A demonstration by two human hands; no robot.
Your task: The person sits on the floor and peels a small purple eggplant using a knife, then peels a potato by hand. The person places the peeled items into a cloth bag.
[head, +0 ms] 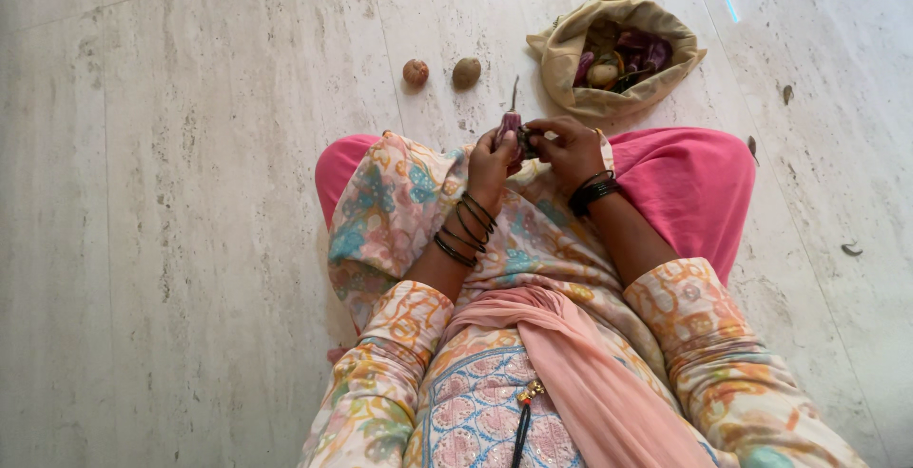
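Head view, looking straight down on a seated person, legs crossed on pale stone floor (190, 240). Left hand (490, 165) closed around small purple eggplant (509, 130), stem pointing up and away from body; grip around lower half, probably to keep stem end exposed. Right hand (569, 149) curled against right side of same eggplant, fingertips pinched at its upper part near cap; exact contact hidden by fingers, and presence of any tool cannot be told. Both hands raised just above lap, between knees, over patterned tunic and pink trousers (685, 183); position close to body likely for steadiness and close sight. Dark bangles on both wrists.

Cloth bag (571, 49) open on floor just beyond right knee, mouth rolled down, apparently to keep contents within reach: more purple eggplants and a pale round vegetable inside. Two round brownish vegetables on floor beyond left knee, reddish one (415, 72) to left, duller one (466, 72) beside it, apart from each other and from bag. Peach scarf (571, 363) hanging down front of chest
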